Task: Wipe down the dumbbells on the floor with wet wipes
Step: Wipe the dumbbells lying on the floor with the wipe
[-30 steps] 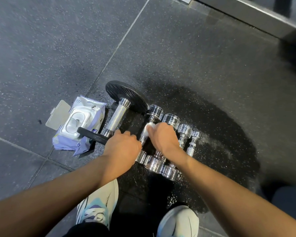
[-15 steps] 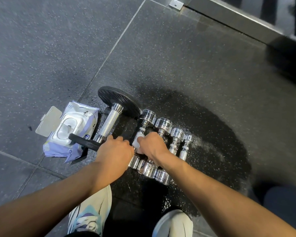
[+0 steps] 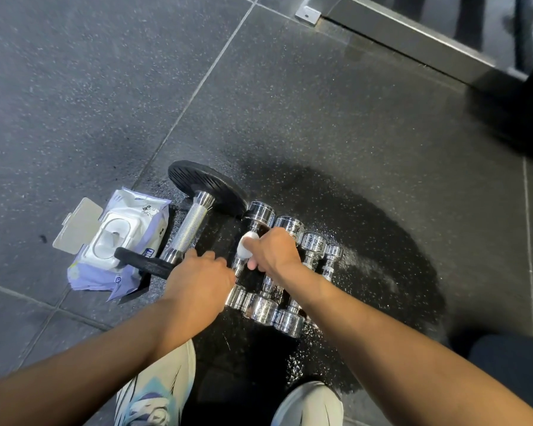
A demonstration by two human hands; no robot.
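Several small chrome dumbbells (image 3: 285,321) lie side by side on the dark rubber floor. My right hand (image 3: 273,252) is shut on a balled white wet wipe (image 3: 245,245) and presses it onto the handle of the leftmost chrome dumbbell (image 3: 260,215). Over that dumbbell's near end lies my left hand (image 3: 197,279), knuckles up, steadying it. To the left is a bigger dumbbell (image 3: 190,230) with black plates and a knurled steel handle. An open pack of wet wipes (image 3: 117,244) sits further left, lid flipped up.
A wet, darker patch of floor (image 3: 366,241) surrounds the dumbbells. Two light sneakers (image 3: 154,392) stand at the bottom edge. A metal frame base (image 3: 413,41) runs across the top right. Tile seams cross the floor.
My right hand slid the wipe along the dumbbell handle, down toward me and then back up. The left hand stays on the near end.
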